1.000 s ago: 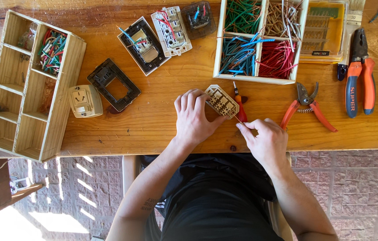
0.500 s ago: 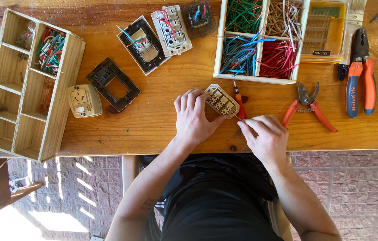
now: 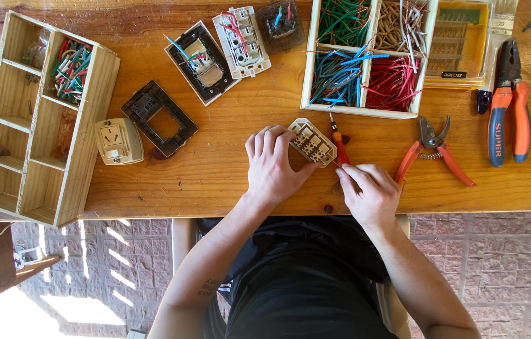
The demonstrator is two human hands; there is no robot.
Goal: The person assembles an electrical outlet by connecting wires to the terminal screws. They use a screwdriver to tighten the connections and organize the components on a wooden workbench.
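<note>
Nearest to the camera, the right hand (image 3: 369, 191) is curled closed at the front edge of the wooden table (image 3: 234, 176), fingers pinched together on something too small to tell. Just beside it, the left hand (image 3: 273, 164) lies flat with the palm down, its fingers pressing on the beige socket module (image 3: 311, 142) – this piece sits on the table between the two hands, tilted, with its row of small holes facing up. A small screwdriver with red handle (image 3: 339, 143) lies just to the right of the module, touching its side.

Further right are the red-handled cutters (image 3: 435, 150), lying open, and beyond them the larger orange pliers (image 3: 507, 107). To the left, well apart from the hands, there is a beige wall socket (image 3: 118, 140) and next to it a black frame (image 3: 159, 117).

At the far side stands a white divided tray (image 3: 306, 69) with green, tan, blue and red wire pieces – near it three opened socket units (image 3: 225, 44). On the far left is a wooden compartment box (image 3: 86, 132), one section holding mixed coloured wires
</note>
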